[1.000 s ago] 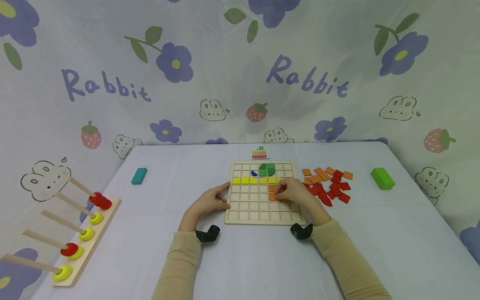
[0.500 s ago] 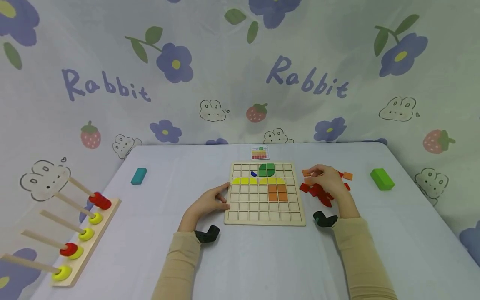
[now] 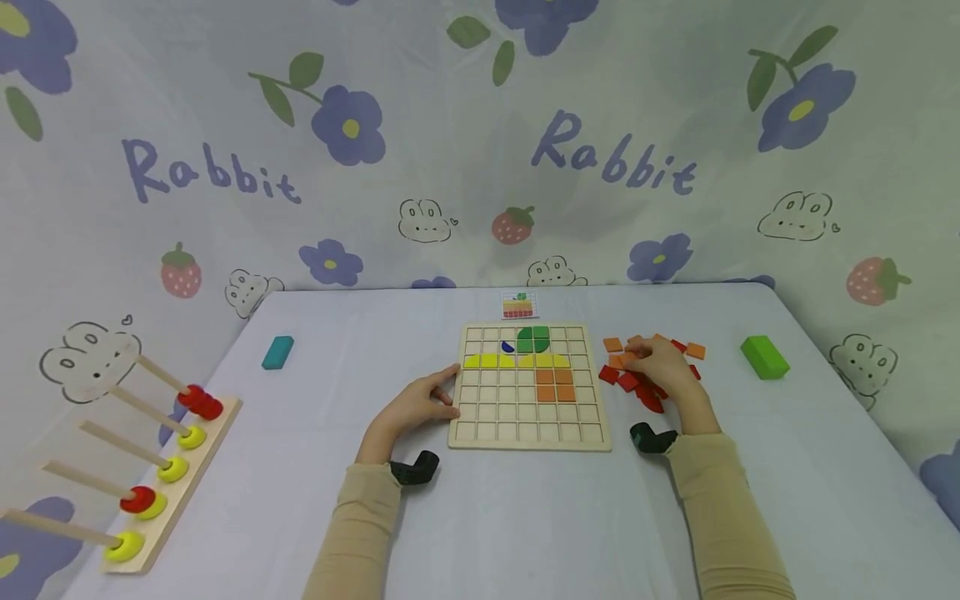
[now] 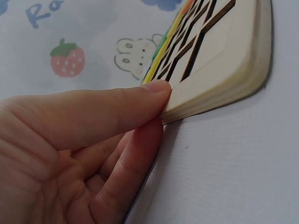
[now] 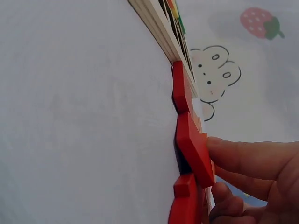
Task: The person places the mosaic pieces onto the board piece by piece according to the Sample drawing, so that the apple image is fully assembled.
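My left hand [image 3: 416, 407] holds the left edge of a wooden grid board [image 3: 480, 433]. Close up in the left wrist view, its thumb lies on the board's rim and a finger meets the side just below. On the board are yellow pieces [image 3: 480, 361], green pieces [image 3: 533, 340], a blue half-round piece [image 3: 507, 346] and a block of orange squares [image 3: 555, 386]. My right hand [image 3: 663, 367] reaches over the loose tiles, thumb and fingers pinching at an orange square tile [image 3: 628, 356]; the fingers partly hide it. Red tiles [image 5: 194, 149] lie beside those fingertips.
Behind the board lies a small pattern card [image 3: 520, 306]. A teal block [image 3: 278, 352] lies at the back left, a green block [image 3: 765, 358] at the right. A wooden peg stand [image 3: 180, 492] with red and yellow rings occupies the left edge.
My right hand has moved right, from the orange squares on the board to the loose tiles, then shifted slightly there. The left hand has stayed at the board's edge.
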The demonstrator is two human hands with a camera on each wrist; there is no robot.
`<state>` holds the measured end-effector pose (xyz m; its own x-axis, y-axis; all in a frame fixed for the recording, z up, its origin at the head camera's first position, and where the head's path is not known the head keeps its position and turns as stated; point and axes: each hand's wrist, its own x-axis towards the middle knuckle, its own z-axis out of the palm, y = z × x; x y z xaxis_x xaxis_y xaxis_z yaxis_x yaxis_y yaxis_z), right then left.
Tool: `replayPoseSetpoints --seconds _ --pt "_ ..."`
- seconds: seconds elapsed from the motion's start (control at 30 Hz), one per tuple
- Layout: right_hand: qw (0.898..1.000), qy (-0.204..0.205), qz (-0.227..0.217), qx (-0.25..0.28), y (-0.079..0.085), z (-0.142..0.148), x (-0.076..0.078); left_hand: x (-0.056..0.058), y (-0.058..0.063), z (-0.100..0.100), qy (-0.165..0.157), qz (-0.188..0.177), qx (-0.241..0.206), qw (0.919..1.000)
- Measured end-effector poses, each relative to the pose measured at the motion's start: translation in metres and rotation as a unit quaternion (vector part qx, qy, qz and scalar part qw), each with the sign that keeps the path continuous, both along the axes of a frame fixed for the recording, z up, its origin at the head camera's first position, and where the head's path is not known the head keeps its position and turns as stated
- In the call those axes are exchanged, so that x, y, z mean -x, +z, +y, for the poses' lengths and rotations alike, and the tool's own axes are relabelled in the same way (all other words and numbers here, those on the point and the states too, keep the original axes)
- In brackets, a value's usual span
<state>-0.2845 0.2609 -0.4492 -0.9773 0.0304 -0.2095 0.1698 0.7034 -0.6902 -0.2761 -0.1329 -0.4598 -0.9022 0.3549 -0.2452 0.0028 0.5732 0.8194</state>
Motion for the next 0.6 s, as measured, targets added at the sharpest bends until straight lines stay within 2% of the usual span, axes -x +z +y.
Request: replayPoseSetpoints --seconds 0.17,0.5,0.57,0.6 --pt "0.999 -0.02 0.019 0.019 -0.0013 -0.0007 -0.0005 0.0006 -0.0007 -0.0004 0.0 -0.003 -0.003 1.0" --pt "0.999 -0.025 0.028 0.023 -0.0005 -0.0047 0.0001 0.0 -0.0007 -0.0006 0.0 -0.005 -0.004 1.0" --pt "0.998 -0.032 0.022 0.041 0.0004 -0.0069 0.0005 0.0002 -0.0011 -0.0006 0.0 -0.004 -0.004 1.0" --pt "0.997 -0.035 0.019 0.066 0.0012 -0.0088 0.0006 0.0002 -0.0013 -0.0006 0.0 -0.004 -0.005 1.0"
